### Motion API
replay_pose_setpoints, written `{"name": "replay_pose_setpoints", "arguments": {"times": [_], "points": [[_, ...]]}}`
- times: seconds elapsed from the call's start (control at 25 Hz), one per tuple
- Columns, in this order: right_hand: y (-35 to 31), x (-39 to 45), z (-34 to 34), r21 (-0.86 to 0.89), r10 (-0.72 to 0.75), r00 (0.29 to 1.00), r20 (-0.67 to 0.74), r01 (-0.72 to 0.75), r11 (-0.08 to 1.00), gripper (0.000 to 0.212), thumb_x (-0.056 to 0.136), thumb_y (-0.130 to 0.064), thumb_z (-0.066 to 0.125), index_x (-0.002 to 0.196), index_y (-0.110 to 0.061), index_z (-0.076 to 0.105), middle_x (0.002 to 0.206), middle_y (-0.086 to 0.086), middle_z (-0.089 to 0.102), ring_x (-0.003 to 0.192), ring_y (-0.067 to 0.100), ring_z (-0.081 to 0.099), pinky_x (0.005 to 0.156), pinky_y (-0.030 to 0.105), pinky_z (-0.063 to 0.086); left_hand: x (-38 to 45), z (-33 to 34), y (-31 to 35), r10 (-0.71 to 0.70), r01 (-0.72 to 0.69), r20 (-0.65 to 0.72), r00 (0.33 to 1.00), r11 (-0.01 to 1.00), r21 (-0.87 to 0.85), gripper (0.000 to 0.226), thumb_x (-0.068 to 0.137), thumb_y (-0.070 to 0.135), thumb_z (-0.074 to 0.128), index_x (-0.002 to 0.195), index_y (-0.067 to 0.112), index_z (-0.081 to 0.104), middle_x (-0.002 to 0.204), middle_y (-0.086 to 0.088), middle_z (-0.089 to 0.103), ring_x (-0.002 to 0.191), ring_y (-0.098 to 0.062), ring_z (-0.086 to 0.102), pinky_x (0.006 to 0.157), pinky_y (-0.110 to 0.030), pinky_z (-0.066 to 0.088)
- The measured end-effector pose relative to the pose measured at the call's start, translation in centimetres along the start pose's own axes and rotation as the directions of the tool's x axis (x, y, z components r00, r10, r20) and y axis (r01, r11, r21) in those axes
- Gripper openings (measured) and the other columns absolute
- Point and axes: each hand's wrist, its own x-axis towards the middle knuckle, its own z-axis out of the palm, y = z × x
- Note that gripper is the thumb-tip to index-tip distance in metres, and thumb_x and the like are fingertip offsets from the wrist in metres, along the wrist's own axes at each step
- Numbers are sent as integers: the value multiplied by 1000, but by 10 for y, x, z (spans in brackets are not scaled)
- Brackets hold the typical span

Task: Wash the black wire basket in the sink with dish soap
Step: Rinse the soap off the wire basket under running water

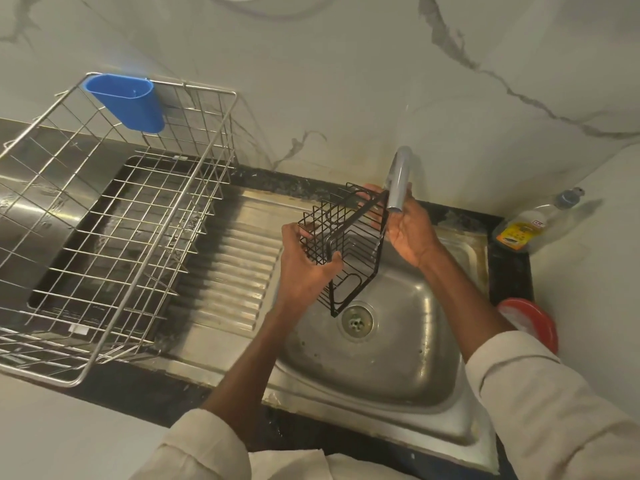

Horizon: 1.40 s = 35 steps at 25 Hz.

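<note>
The black wire basket [343, 247] hangs tilted above the steel sink [398, 358], just under the grey tap spout [398, 181]. My left hand [304, 265] grips its near left side, thumb hooked over a wire. My right hand [408, 230] holds the far right edge, fingers curled behind the frame. No water is visibly running. A clear dish soap bottle [526, 226] with a yellow label lies on the counter at the right, against the wall.
A large steel wire dish rack [104, 220] with a blue plastic cup [128, 102] stands on the left over the ribbed drainboard [228, 258]. A red-rimmed dish [533, 320] sits to the right of the sink. The drain [356, 320] is uncovered.
</note>
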Motion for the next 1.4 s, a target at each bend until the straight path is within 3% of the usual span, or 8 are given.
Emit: {"name": "replay_pose_setpoints", "arguments": {"times": [0.24, 0.36, 0.56, 0.76, 0.88, 1.04, 1.16, 1.4], "points": [[6, -6, -11, 11, -17, 998, 60, 17, 1000, 61, 110, -48, 36, 150, -4, 50, 149, 13, 57, 137, 32, 53, 111, 56, 42, 4, 1, 0, 8, -5, 56, 998, 999, -51, 68, 82, 5, 76, 133, 27, 39, 125, 1, 59, 110, -4, 67, 100, -41, 61], [4, -9, -3, 22, -31, 997, 68, 29, 999, 47, 108, -31, 42, 141, -2, 58, 136, 10, 65, 112, 21, 64, 99, 49, 51, 12, -2, 1, -18, 19, 10, 1000, 996, -93, 69, 83, -8, 67, 137, 22, 37, 126, -5, 59, 106, -3, 68, 93, -33, 62], [3, -15, 4, 89, -79, 992, 95, 71, 993, 41, 93, -7, 45, 127, -6, 67, 139, 9, 64, 113, 21, 58, 88, 35, 51, 18, -5, 0, -36, 38, 12, 999, 987, -157, 68, 87, -24, 59, 134, 20, 35, 131, -11, 57, 109, 1, 69, 99, -33, 60], [14, -32, -14, 160, -71, 997, 12, 68, 985, 46, 101, -13, 53, 145, -1, 54, 133, 10, 66, 110, 24, 58, 92, 38, 48, 30, 9, -5, -110, 106, -2, 994, 956, -273, 70, 80, -30, 44, 124, 25, 49, 124, -6, 63, 107, -14, 65, 78, -35, 59], [15, -60, -29, 40, -121, 992, -42, 122, 992, 50, 99, 0, 49, 148, -10, 53, 144, 2, 63, 130, 21, 58, 106, 44, 44, 50, 26, -3, -187, 191, 42, 981, 935, -300, 63, 84, -31, 40, 114, 22, 57, 115, 8, 70, 98, -2, 67, 70, -19, 53], [9, -94, -54, 2, -128, 991, -28, 129, 992, 73, 88, -4, 61, 156, -27, 44, 159, -12, 45, 150, 15, 38, 121, 44, 35, 79, 53, -12, -175, 220, 214, 961, 954, -204, 38, 97, -13, 55, 116, 19, 64, 119, -5, 75, 109, -23, 72, 96, -48, 60], [-4, -114, -59, -269, -15, 999, 33, 24, 963, 83, 85, -19, 76, 157, -36, 38, 159, -6, 41, 142, 20, 47, 110, 37, 46, 88, 75, -7, -144, 231, 390, 909, 955, -186, 18, 101, -3, 61, 108, 12, 66, 117, -19, 74, 113, -43, 70, 99, -59, 60], [-7, -123, -46, -638, -98, 943, -317, -136, 758, 91, 70, -27, 95, 147, -24, 47, 133, -7, 55, 118, 13, 57, 87, 21, 49, 97, 111, 7, -159, 263, 545, 823, 958, -118, 14, 101, 1, 65, 111, 7, 72, 110, -17, 78, 96, -23, 76, 85, -37, 62]]}}
